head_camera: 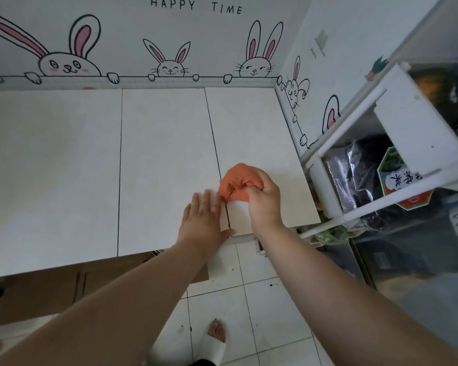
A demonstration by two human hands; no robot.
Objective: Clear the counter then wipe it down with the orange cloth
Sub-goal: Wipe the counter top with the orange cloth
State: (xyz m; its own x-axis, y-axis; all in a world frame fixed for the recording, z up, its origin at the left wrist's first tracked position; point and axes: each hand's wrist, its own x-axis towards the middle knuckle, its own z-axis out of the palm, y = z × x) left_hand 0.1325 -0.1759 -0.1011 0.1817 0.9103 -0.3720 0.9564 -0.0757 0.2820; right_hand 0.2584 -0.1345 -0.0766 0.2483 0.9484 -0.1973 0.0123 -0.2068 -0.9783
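Bunching the orange cloth [234, 180] in the right hand [262, 196], fingers closed around it. Bracing the left hand [204, 220] flat, fingers extended, on the counter [64, 154]. Wiping best with overlapping strokes, firm pressure.

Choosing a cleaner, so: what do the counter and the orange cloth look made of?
Counter: probably glazed ceramic tile or a similar hard slab; white, smooth, split by thin dark seams. Orange cloth: soft nubby fabric, maybe microfibre; it bunches into folds in the right hand.

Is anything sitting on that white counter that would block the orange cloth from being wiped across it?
Nothing visible does. The right hand grips the crumpled orange cloth on the white tiled counter, and the left hand lies flat beside it.
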